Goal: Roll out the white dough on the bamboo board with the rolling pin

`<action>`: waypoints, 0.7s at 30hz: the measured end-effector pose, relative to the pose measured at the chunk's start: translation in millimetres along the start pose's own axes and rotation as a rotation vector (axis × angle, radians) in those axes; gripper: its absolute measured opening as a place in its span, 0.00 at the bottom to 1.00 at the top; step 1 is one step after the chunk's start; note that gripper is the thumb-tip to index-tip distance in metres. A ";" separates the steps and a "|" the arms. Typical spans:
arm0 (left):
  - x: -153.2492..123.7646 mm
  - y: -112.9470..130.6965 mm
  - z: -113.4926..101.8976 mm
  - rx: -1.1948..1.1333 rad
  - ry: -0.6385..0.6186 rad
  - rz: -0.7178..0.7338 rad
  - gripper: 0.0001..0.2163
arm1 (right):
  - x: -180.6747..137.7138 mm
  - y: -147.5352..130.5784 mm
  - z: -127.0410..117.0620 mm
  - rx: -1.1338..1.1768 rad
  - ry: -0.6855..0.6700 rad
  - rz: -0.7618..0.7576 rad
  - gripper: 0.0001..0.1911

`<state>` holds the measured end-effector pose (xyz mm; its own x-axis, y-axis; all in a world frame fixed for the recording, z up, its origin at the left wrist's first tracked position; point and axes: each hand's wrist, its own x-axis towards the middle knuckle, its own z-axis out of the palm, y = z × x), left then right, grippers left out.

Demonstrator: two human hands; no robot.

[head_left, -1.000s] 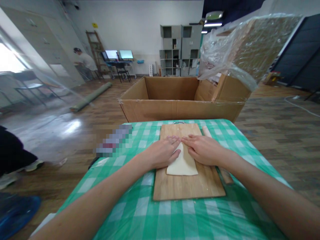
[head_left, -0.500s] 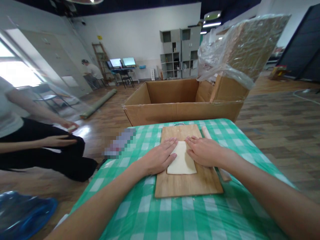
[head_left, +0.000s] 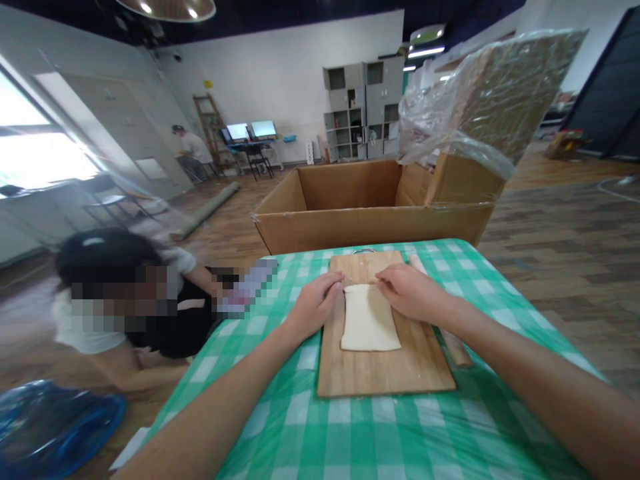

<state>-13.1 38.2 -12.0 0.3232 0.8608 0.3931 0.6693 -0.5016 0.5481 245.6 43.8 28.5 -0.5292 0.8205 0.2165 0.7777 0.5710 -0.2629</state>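
Observation:
A pale, flat sheet of dough (head_left: 371,323) lies lengthwise on a wooden cutting board (head_left: 385,375). Its far edge looks slightly turned over. At the far left corner of the dough, my left hand (head_left: 317,301) has its thumb and fingers closed together on the edge. My right hand (head_left: 414,293) pinches the far right corner in the same way, fingers curled. Beside the board's right side lies a wooden rolling pin (head_left: 454,348), partly hidden under my right hand and forearm.
A green checked cloth (head_left: 280,427) covers the table. Beyond it stands a big open cardboard box (head_left: 370,227) with a plastic-wrapped piece leaning in it. At left, a person in a black cap (head_left: 110,250) bends low near a blurred-out flat item (head_left: 250,283). A blue plastic bag (head_left: 55,427) lies lower left.
My hands have gone from lying flat over the dough's sides to pinching its far corners, uncovering more of the sheet. The person at left has bent down beside the table.

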 end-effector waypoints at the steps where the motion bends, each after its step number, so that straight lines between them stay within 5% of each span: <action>1: 2.4 -1.0 1.4 -0.011 -0.004 -0.001 0.18 | 1.5 1.2 3.5 0.018 0.019 0.007 0.15; 10: 16.1 12.3 11.8 -0.239 -0.026 -0.055 0.05 | 2.4 9.8 21.5 0.251 0.048 0.090 0.05; 16: 14.7 22.1 5.9 -0.358 -0.071 -0.139 0.08 | 4.2 9.0 19.9 0.375 0.068 0.038 0.10; 21: 14.6 26.2 3.0 -0.416 0.009 -0.178 0.07 | 4.2 1.8 18.3 0.405 0.071 -0.011 0.13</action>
<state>11.2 37.9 5.9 0.2200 0.9370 0.2713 0.3874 -0.3391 0.8573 238.6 48.9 11.8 -0.5006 0.8185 0.2819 0.5684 0.5564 -0.6061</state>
